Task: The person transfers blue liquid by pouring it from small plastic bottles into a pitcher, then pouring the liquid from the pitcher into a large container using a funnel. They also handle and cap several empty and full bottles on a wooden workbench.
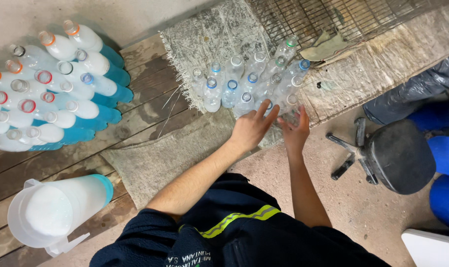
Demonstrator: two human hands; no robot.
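The grip of the left hand (250,129) is open, fingers spread against the near edge of the empty bottles (244,84). The right hand (294,132) is loosely open too, fingertips on the nearest clear bottle (290,105); whether it grasps, I cannot tell. The cluster stands just beyond both hands on burlap (209,34), long axes upright, necks pointing up. The right hand is nearer. Filled bottles (51,89) lie well left.

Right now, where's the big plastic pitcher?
The pitcher sits at the lower left of the head view on the wooden boards, below the filled bottles, left of the person's left arm.
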